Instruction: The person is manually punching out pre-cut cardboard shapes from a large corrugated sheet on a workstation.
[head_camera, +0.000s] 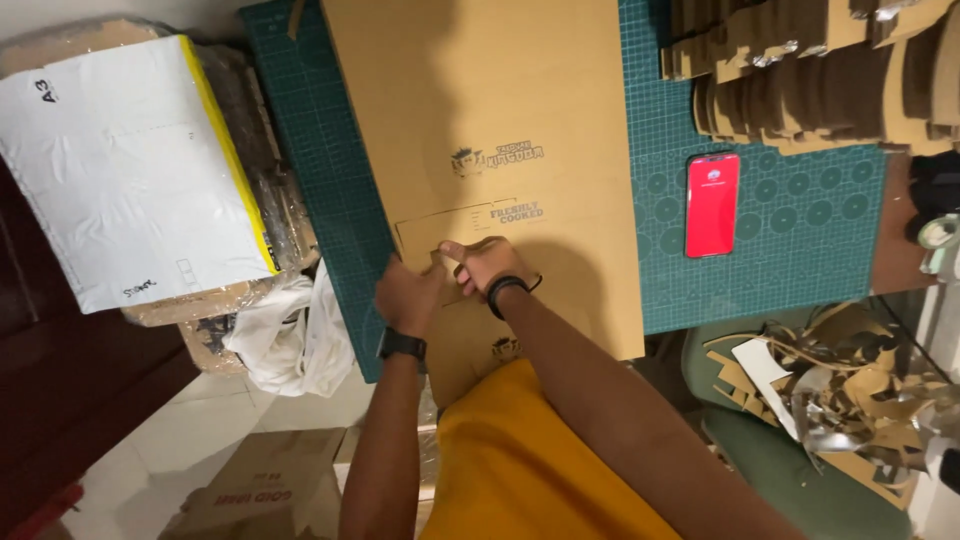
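A large brown cardboard sheet (500, 110) with dark printed marks lies on a green cutting mat (320, 150). Both of my hands are at its near edge, where a shape is cut into the sheet. My left hand (405, 297) presses down beside the cut outline; a dark watch is on that wrist. My right hand (482, 263), with a black band on the wrist, pinches the cut piece of cardboard with its fingers. Whether the piece is free of the sheet I cannot tell.
A red phone (712, 204) lies on the mat to the right. Stacks of cut cardboard pieces (810, 70) fill the far right. Cardboard scraps (850, 390) pile at the near right. A wrapped white-and-yellow package (130, 170) and white cloth (290, 335) sit left.
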